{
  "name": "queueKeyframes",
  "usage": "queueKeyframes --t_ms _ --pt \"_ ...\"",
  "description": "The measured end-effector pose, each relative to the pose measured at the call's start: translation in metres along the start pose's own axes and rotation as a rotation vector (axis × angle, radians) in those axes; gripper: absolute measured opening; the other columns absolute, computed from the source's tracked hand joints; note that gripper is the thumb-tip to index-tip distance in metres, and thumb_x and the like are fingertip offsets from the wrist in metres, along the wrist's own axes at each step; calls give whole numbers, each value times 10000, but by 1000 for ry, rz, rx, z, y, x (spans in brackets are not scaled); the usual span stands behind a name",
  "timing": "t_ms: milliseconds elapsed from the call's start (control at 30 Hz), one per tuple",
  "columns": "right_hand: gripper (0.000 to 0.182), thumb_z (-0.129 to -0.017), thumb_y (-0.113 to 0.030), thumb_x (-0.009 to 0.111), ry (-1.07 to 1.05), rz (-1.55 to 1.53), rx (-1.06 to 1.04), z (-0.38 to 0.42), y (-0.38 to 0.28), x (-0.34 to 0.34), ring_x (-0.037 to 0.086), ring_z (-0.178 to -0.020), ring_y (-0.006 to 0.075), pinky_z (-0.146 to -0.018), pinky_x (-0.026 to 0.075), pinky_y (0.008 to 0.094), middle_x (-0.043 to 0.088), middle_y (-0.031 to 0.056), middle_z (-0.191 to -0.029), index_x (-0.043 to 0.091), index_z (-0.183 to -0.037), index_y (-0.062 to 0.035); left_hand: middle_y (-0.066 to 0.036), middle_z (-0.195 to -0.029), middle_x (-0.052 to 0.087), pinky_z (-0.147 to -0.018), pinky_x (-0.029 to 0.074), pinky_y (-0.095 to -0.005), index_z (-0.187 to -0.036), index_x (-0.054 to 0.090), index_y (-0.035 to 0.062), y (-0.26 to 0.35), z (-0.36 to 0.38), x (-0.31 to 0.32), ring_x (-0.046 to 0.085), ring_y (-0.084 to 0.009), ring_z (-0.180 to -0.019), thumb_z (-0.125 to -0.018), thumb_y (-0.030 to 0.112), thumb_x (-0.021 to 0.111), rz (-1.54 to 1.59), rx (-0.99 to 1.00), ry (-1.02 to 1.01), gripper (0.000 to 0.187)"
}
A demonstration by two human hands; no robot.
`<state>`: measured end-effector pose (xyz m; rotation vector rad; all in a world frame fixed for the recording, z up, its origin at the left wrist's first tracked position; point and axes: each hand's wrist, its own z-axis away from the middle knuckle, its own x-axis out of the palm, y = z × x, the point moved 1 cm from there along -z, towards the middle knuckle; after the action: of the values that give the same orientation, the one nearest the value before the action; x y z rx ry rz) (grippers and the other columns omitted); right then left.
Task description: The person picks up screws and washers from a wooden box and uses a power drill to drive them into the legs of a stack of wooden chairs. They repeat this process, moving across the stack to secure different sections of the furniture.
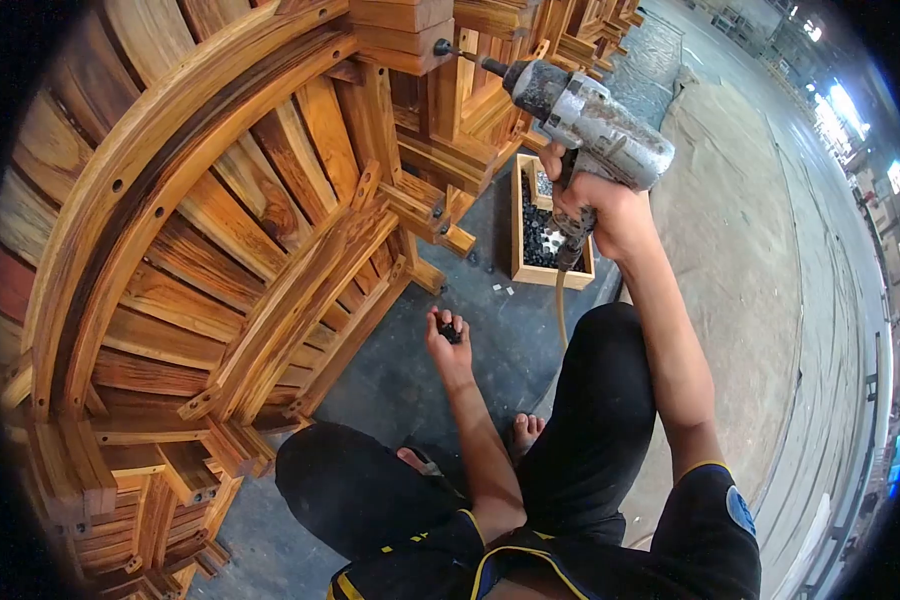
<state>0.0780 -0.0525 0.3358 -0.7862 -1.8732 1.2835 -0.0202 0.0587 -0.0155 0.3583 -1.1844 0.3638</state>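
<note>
We're gripping the driver (610,128) with our right hand (598,203), bit (473,59) aimed at a black cap (441,47), left hand (448,350) curling round black pieces (451,333), probably so spares are handy.

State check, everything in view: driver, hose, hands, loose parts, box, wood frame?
Silver-grey power driver: raised, bit at the round black foot; running or not, can't tell.
Right hand: gripping driver.
Tan flexible hose: attached beneath driver.
Left hand: fingers curled round small black parts.
Light wooden box: open, holding black pieces.
Curved brown slatted wooden frame: dark holes showing.
</note>
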Motion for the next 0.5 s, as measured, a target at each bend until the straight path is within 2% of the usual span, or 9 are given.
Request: queueKeyframes --t_ms 133,200,267,333,500 --pt "281 -600 99 471 13 0 -7 -1 2 -2 463 -528 130 -467 356 254 553 61 -737 555 -855 14 -28 -724 497 -484 321 -273 -951 521 111 3 1 -5 416 -155 -567 -971 237 421 -91 -36 73 162" --pt "391 -547 69 472 18 28 7 -2 4 -3 408 -529 107 -464 337 233 515 68 -789 517 -924 -24 -30 -726 501 -485 322 -272 -921 539 100 4 0 -5 418 -156 -566 -939 203 436 -52 -86 90 147" --pt "396 -546 68 473 -1 9 3 -3 3 -4 401 -520 108 -461 334 233 515 67 -788 516 -928 -25 -33 -728 502 -475 322 -273 -908 550 90 4 -3 -10 425 -159 -568 -910 182 438 -63 -86 112 145" --pt "308 -597 100 487 -14 -57 16 -3 1 -5 471 -528 138 -457 360 255 561 63 -736 552 -888 23 -31 -732 509 -469 325 -271 -937 560 89 5 -3 -10 448 -163 -571 -912 183 437 -138 -87 129 157" --pt "282 -605 92 493 17 38 -31 -2 -4 0 469 -528 133 -459 357 257 557 61 -727 557 -872 28 -25 -728 512 -460 335 -265 -1009 562 83 4 0 -5 472 -159 -576 -942 194 442 -225 -63 111 177"
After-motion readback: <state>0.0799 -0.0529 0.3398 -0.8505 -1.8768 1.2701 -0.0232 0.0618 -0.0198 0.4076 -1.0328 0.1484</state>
